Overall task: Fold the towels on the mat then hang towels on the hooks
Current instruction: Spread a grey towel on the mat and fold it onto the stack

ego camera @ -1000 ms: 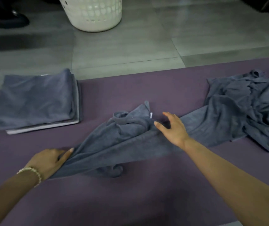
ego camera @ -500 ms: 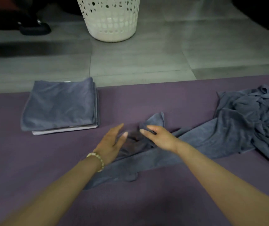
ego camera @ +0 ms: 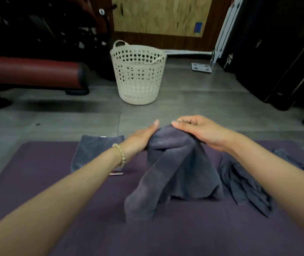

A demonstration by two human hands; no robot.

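Purple floor mat [ego camera: 55,182] is being kept as the work area across the lower frame.

Dark grey terry towel [ego camera: 175,172] is now being lifted off it. A second ago it was being dragged flat along the mat. Now it is being held up bunched at centre frame, with only its lower ends being trailed on the mat.

Crumpled heap of dark grey towels [ego camera: 243,183] is being left at centre right, and the folded stack of grey towels [ego camera: 92,152] is being left untouched at centre left.

Right hand [ego camera: 201,132] is being curled over the bunch, with its top being pinched. Left hand [ego camera: 140,139] is being laid straight-fingered against the bunch's left side; its thumb is being hidden.

Judgement: the towel is being raised so an edge can be found and shaken out. The fold is not yet being started, and hanging is still being deferred.
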